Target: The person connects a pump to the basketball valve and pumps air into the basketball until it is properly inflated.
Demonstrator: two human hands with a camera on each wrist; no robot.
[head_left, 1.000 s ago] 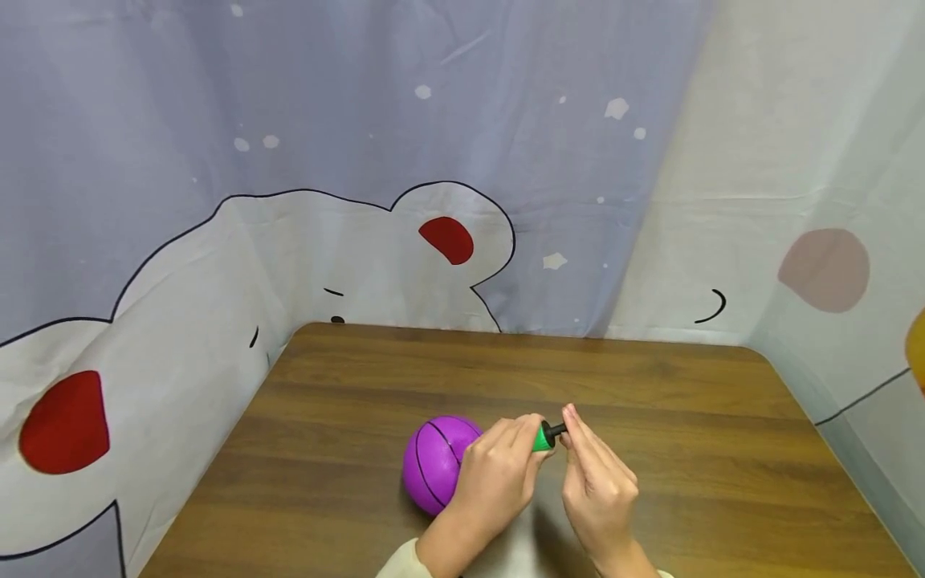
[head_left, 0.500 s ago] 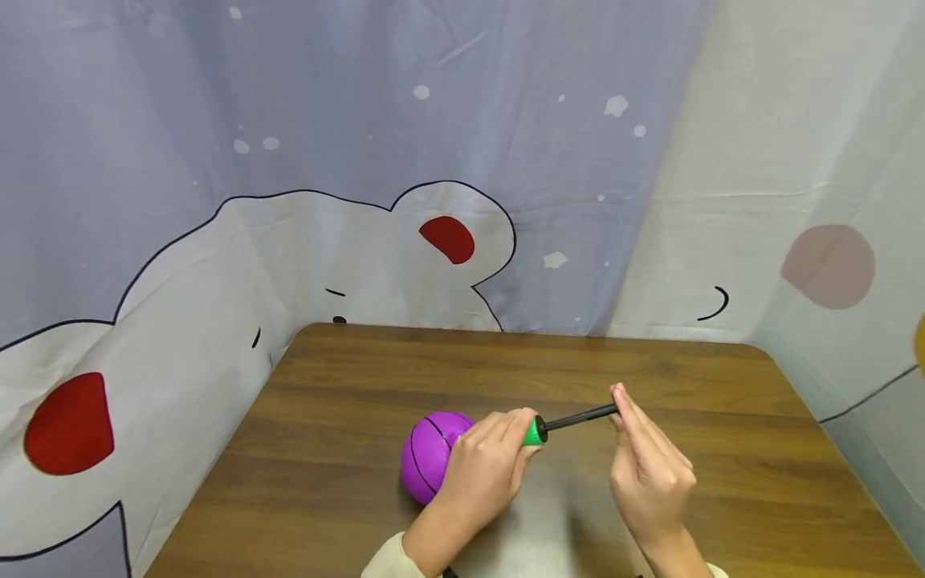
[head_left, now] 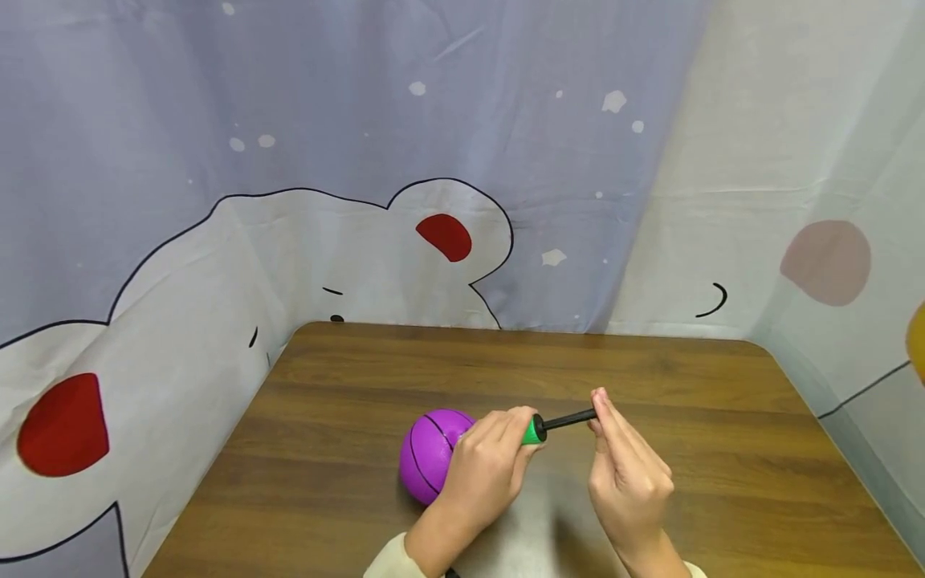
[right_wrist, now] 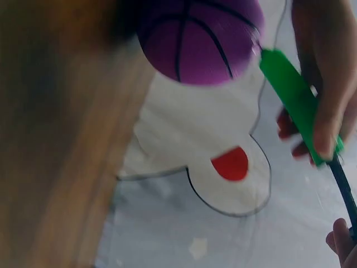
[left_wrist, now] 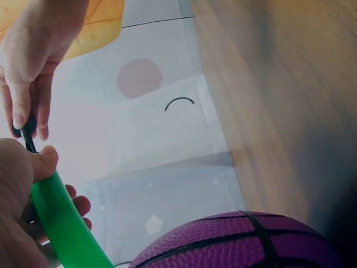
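Observation:
A purple ball (head_left: 428,459) with black basketball lines sits on the table at the left hand's far side. My left hand (head_left: 480,461) grips the green barrel (right_wrist: 295,100) of a hand pump, its fingers curled round it. In the right wrist view the barrel's tip meets the ball at a thin needle. Out of the barrel's other end comes a black plunger rod (head_left: 568,420), partly extended. Fingers and thumb of my right hand (head_left: 631,478) hold the black handle (left_wrist: 25,131) at the rod's end. In the head view the left hand hides most of the barrel.
The brown wooden table (head_left: 347,385) has rounded far corners. Behind it and along both sides hangs a printed curtain (head_left: 571,160) with white bear shapes and red patches.
The right hand first drew the plunger rod out to the right, and has now moved back left, pushing it partway in. The left hand and ball have shifted only slightly.

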